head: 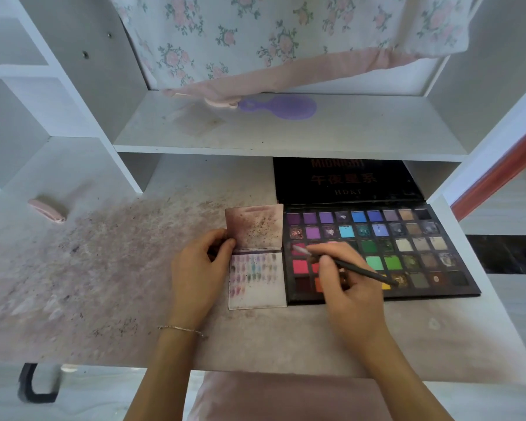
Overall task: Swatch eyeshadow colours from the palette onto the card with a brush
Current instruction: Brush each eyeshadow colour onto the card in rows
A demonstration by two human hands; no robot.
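- Right hand (351, 287) is over the lower left part of the palette (407, 247), its grip closed round a dark brush (359, 270) held like a pen, thumb and fingers pinching the handle.
- The brush lies slanted: its pale tip sits over a pink-red pan in the palette's left column, third row down, while the handle's far end points out to the right across the yellow and gold pans.
- Whether the bristles actually touch the powder, I cannot tell.
- Left hand (201, 265) has its grip on the card (257, 281), thumb and curled fingers pinching the left edge at the fold.
- The card is a folded white booklet lying just beside the palette's left edge; its upper flap (254, 227) is tilted up and smudged dusty pink with dark specks.
- The lower half lies flat on the bench (104, 284) and carries rows of small swatches in pinks, purples, greens and greys.
- The palette lies open, its black lid (346, 180) propped up behind with gold lettering on it.
- A thin bracelet (181, 329) circles the left wrist.
- The bench surface is dusted with pink powder and dark crumbs on the left.
- A small pink object (46, 210) lies far left; a purple hairbrush (281, 107) rests on the shelf above.
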